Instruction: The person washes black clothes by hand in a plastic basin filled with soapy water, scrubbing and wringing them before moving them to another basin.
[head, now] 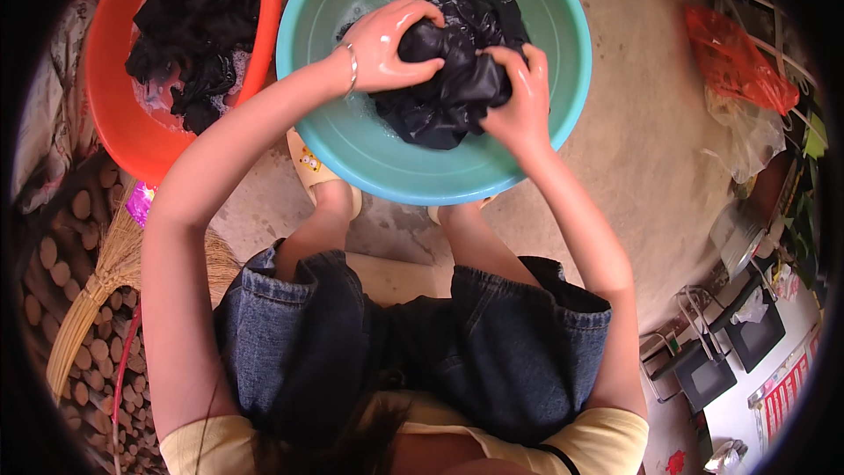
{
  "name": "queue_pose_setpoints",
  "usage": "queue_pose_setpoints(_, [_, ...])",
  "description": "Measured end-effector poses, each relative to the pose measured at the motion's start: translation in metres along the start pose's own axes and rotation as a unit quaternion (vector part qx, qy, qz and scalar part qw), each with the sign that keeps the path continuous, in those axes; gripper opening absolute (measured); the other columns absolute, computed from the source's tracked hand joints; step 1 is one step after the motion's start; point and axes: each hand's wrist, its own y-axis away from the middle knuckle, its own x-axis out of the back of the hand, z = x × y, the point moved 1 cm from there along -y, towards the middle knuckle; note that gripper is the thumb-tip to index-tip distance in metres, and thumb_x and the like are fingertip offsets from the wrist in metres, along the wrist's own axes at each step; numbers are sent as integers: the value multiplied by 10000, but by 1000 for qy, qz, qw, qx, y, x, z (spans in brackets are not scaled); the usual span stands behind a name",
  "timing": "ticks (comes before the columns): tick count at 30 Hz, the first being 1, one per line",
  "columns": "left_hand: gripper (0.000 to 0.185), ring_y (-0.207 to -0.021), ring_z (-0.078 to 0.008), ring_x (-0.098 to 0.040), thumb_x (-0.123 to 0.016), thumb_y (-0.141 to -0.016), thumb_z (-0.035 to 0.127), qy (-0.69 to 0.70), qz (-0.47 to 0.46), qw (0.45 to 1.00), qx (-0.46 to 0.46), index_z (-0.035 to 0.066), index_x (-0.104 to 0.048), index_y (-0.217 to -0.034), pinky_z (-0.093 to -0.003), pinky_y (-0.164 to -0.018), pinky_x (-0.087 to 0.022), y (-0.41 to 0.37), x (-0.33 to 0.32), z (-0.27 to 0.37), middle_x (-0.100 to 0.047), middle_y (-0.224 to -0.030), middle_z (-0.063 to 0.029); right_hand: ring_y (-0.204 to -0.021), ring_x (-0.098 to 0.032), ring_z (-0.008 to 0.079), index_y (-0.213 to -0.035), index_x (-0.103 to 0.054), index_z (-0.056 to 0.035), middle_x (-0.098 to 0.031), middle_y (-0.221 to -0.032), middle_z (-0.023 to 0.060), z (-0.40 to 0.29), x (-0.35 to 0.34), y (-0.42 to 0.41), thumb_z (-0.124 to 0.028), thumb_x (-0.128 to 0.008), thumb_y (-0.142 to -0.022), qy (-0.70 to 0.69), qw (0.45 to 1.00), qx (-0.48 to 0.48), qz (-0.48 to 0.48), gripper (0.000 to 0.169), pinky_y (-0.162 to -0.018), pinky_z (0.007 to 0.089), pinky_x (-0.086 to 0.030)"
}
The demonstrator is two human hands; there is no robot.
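Observation:
A wet black garment (pixel 455 86) lies bunched in a turquoise plastic basin (pixel 422 175), with a little suds at its far side. My left hand (pixel 392 46), with a bracelet at the wrist, curls its thumb and fingers around a bulge of the cloth. From the other side my right hand (pixel 524 95) grips a fold, its fingers pressed into the fabric. Both hands are wet and shiny. The garment's type cannot be made out because it is crumpled.
At the left, an orange-red basin (pixel 109 79) holds more dark wet clothes (pixel 198 20) in soapy water. Nearby are a straw broom (pixel 99 277) and stacked firewood (pixel 92 349). A red plastic bag (pixel 735 59) and black-seated chairs (pixel 702 373) stand along the right. Bare concrete floor (pixel 633 112) surrounds the basin.

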Motion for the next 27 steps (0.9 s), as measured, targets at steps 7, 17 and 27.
queue_pose_setpoints(7, [429,-813,-291,-521,-712,-750,384,-143,-64,975,154,105,-583,-1050,-385,-734,-446,15,2,12,-543,-926,-105,-1070,-531,289,-1256,-546,-78,-589,-1055,112,-30,25,37,-227,-721,-720,-168,975,-85,-119,583,-1019,552,-277])
queue_pose_setpoints(17, [739,-1173,-391,-476,-594,-788,428,-282,-180,920,205,299,-322,-1464,-512,-975,-388,-7,-62,-5,-303,-1458,-195,-1273,-317,518,-1461,-317,-290,-263,-1420,311,31,-52,10,-425,-751,-639,19,987,-147,-69,939,-1009,577,-353])
queue_pose_setpoints(27, [525,-924,-350,-630,-615,-833,375,-229,-220,896,310,117,-491,-1273,-449,-803,-502,-10,-88,-30,-629,-982,-164,-1087,-492,454,-1300,-508,-219,-467,-1220,221,54,-110,20,-221,-600,-833,156,950,-269,-6,476,-884,519,-466])
